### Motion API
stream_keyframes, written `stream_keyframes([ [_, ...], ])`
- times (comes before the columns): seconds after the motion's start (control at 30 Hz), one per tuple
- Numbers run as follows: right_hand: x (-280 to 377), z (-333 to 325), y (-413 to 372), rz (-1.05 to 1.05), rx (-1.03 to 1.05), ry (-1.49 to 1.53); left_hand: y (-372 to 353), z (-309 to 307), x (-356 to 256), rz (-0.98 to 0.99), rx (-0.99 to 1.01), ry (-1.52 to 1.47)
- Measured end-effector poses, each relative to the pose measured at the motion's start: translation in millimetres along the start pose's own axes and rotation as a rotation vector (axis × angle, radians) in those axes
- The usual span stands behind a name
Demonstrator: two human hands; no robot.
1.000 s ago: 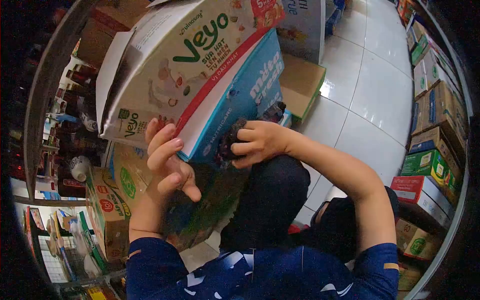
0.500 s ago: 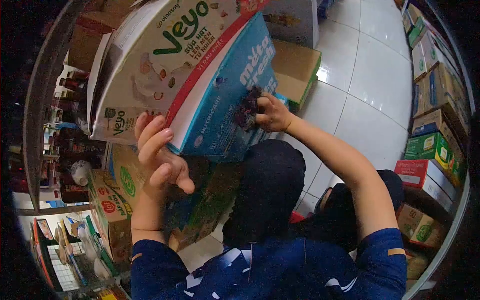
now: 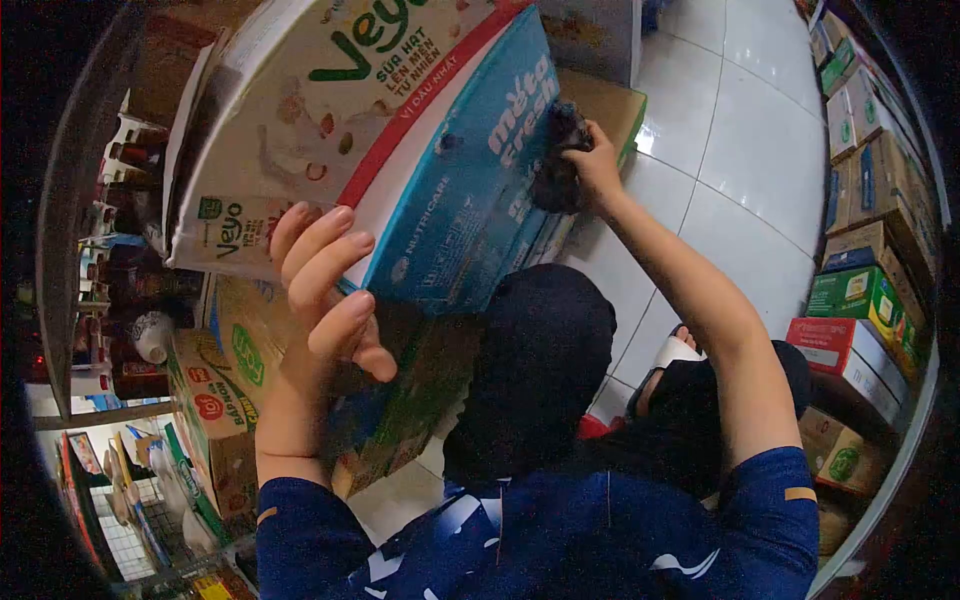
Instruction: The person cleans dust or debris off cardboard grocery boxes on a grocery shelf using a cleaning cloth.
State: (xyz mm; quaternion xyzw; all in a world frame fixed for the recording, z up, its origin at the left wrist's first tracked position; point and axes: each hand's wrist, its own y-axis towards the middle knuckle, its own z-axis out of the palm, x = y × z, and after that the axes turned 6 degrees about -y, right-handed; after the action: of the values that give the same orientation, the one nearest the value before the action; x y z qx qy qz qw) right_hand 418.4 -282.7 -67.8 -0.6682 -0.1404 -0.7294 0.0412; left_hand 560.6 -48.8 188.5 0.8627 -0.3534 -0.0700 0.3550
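Note:
My right hand (image 3: 598,168) grips a dark, crumpled rag (image 3: 560,165) against the right edge of a blue Nutricare carton (image 3: 450,215). Leaning over that carton is a white Veyo carton (image 3: 270,160) with a red band. At the cartons' near lower corner is my left hand (image 3: 335,300), its fingers apart and slightly bent, with nothing held in it. Whether its fingertips touch the cardboard is hard to tell.
Brown cartons (image 3: 215,400) stand below on the left, beside shelves of bottles (image 3: 135,270). A tan carton (image 3: 600,105) sits behind the rag on the white tiled floor (image 3: 750,160). More stacked boxes (image 3: 850,355) line the right side. My knee (image 3: 540,350) is close beneath the blue carton.
My right hand has moved the rag up and to the right, from the blue carton's face to its edge. My left hand stays at the corner, its fingers shifted slightly right.

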Motion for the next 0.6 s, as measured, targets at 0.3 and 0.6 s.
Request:
stream_keyframes([
  [0.3,34.6,13.8,-59.9,-0.174,0.386,-0.122,0.6,1.1,-0.5,-0.028,0.024,0.056],
  [0.6,51.2,45.2,-104.2,-1.385,1.002,-0.576,-1.7,-2.8,-0.2,-0.021,0.089,0.072],
])
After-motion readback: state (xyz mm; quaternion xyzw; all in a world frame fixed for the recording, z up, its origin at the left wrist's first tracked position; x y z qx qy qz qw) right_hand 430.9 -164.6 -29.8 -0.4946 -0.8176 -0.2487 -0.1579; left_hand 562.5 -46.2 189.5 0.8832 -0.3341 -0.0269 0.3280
